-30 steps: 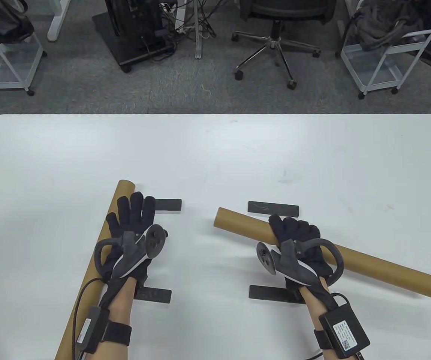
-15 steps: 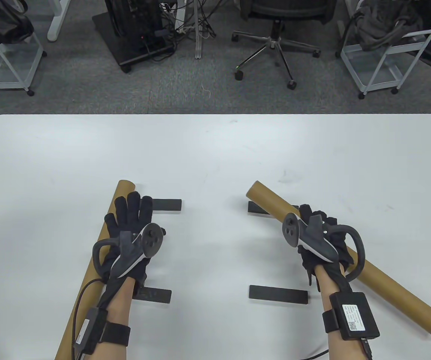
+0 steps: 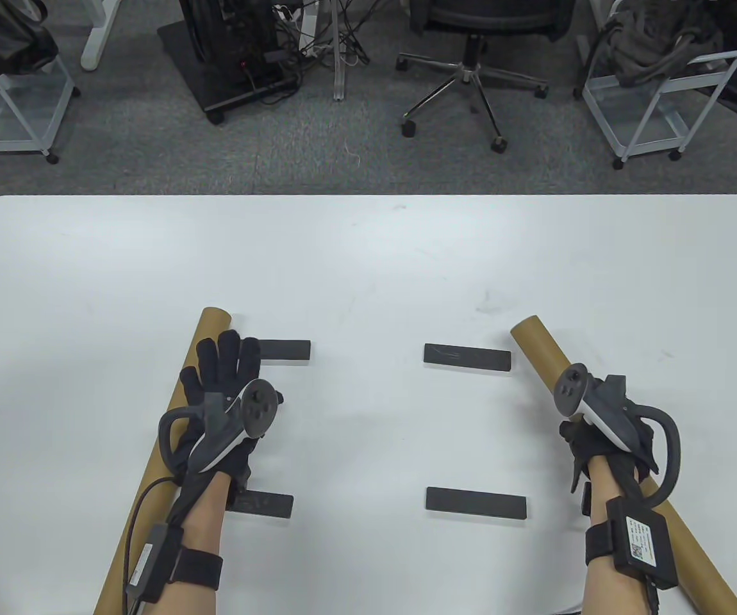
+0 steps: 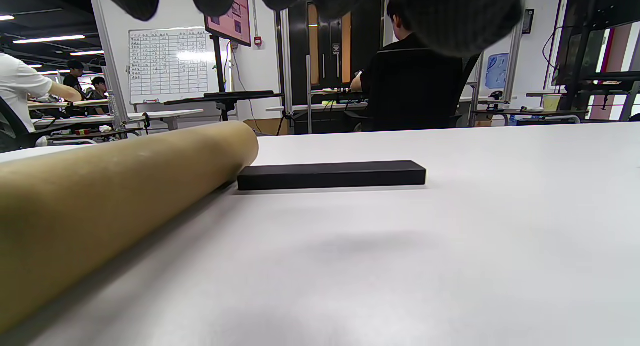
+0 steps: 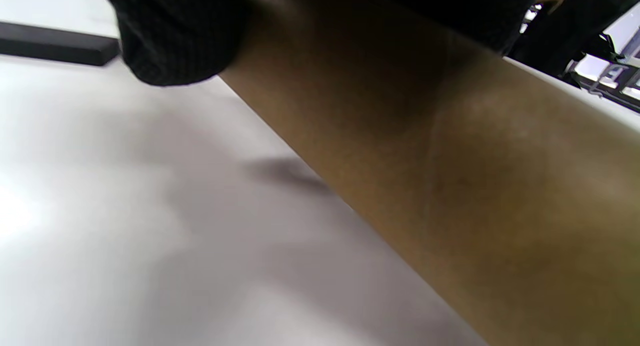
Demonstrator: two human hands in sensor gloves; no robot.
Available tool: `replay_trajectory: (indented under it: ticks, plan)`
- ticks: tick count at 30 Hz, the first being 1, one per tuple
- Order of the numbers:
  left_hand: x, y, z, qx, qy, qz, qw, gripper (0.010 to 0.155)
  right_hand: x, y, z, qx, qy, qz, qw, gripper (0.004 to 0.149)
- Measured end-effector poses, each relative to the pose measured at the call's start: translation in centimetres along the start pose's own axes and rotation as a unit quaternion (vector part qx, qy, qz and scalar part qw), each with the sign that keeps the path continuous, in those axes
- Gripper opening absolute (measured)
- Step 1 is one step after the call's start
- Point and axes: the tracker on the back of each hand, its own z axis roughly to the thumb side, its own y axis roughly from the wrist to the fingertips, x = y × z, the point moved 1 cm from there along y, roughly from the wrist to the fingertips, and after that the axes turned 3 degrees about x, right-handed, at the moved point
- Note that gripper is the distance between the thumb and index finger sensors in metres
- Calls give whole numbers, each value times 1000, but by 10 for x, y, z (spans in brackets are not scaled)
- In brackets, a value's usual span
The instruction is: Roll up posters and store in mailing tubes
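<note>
Two brown cardboard mailing tubes lie on the white table (image 3: pixel 368 256). The left tube (image 3: pixel 144 474) runs from the near left edge up to the far right; it also shows in the left wrist view (image 4: pixel 100 186). My left hand (image 3: pixel 221 371) lies flat with spread fingers over its upper part and holds nothing. The right tube (image 3: pixel 535 352) runs from the near right corner toward the middle. My right hand (image 3: pixel 602 442) grips it around its middle; in the right wrist view the tube (image 5: pixel 450 161) fills the frame under my gloved fingers (image 5: pixel 175 31). I cannot make out a poster.
Several flat black bars lie on the table between the tubes: two far ones (image 3: pixel 285 349) (image 3: pixel 468 357) and two near ones (image 3: pixel 263 504) (image 3: pixel 476 503). One bar (image 4: pixel 330 174) touches the left tube's end. An office chair (image 3: pixel 471 64) and carts (image 3: pixel 657 83) stand beyond the far edge.
My right hand has carried its tube to the right and swung it from lying across the middle to pointing away from me. The left hand and left tube have barely moved.
</note>
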Motion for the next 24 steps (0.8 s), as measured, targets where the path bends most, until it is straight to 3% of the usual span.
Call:
replay_trajectory:
  ticks: [14, 24]
  plan:
    - [3, 1, 0, 0, -19, -19, 1000, 82, -25, 9, -4, 2, -17, 17, 1000, 83]
    - [2, 0, 1, 1, -13, -18, 1000, 83, -23, 6, -10, -8, 21, 26, 999, 91]
